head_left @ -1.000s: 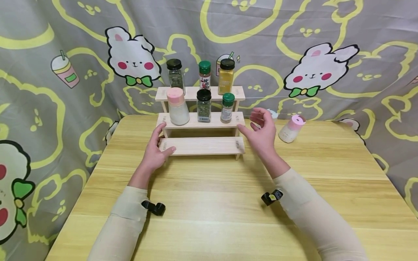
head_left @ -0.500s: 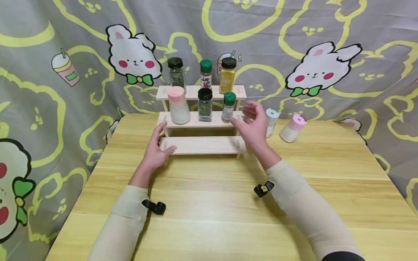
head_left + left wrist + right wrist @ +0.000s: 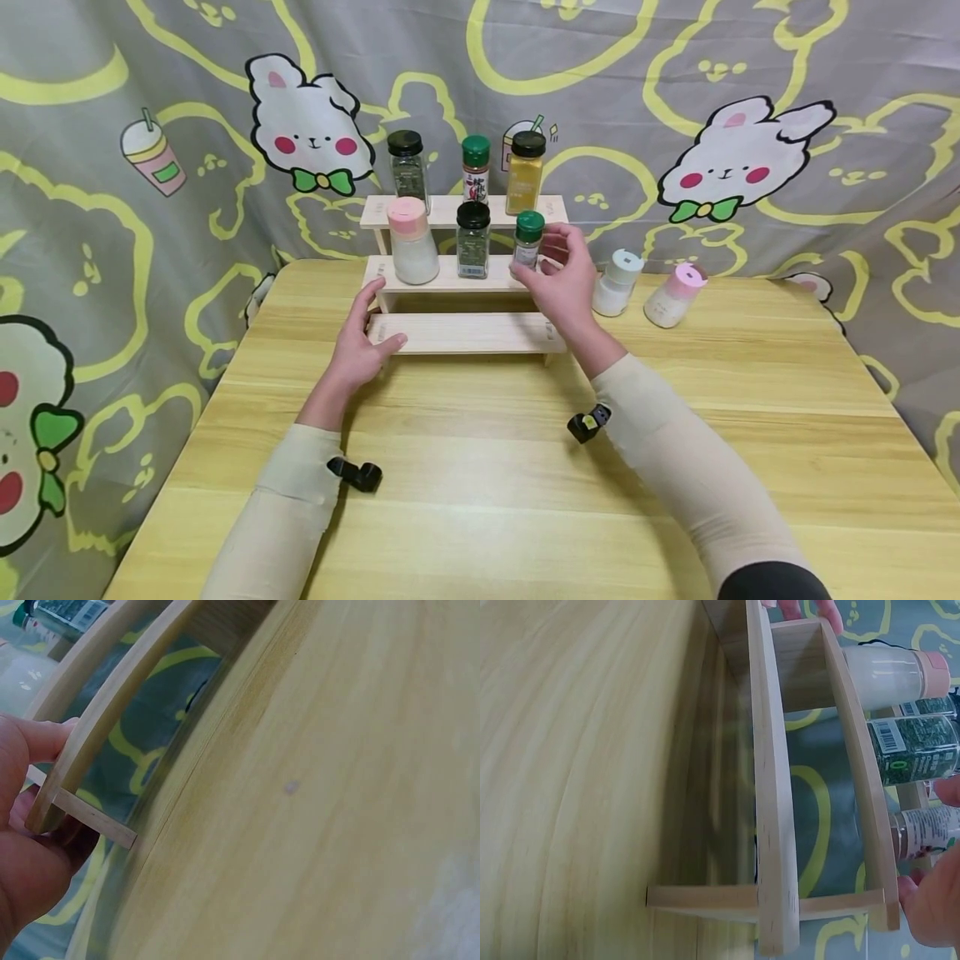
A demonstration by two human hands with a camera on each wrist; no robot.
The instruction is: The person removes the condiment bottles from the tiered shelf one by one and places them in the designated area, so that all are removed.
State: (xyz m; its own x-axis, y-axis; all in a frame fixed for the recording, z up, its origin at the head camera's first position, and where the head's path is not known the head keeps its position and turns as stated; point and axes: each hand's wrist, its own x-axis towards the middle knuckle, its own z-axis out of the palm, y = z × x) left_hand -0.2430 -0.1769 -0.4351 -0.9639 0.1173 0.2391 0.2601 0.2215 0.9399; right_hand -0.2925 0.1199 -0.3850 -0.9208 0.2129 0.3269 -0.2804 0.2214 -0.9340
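A three-tier wooden rack (image 3: pixel 465 333) stands on the table. My left hand (image 3: pixel 358 346) grips its left end, thumb over the lowest shelf and fingers under and behind it, as the left wrist view shows. My right hand (image 3: pixel 562 279) holds a small green-capped spice jar (image 3: pixel 527 250) at the right of the middle shelf, thumb in front and fingers at the far side. Beside that jar stand a black-capped herb jar (image 3: pixel 472 242) and a pink-capped white shaker (image 3: pixel 414 250). The top shelf carries a black-capped herb jar (image 3: pixel 408 171), a green-capped red-labelled jar (image 3: pixel 476 179) and a yellow spice jar (image 3: pixel 524 179).
Right of the rack, on the wooden table (image 3: pixel 480 492), stand a shaker with a pale blue cap (image 3: pixel 617 283) and another with a pink cap (image 3: pixel 675 296). A grey patterned curtain (image 3: pixel 600 100) hangs behind and at both sides.
My right hand has moved left from beside the rack's right end to the green-capped jar and closed round it. The left hand has stayed on the rack.
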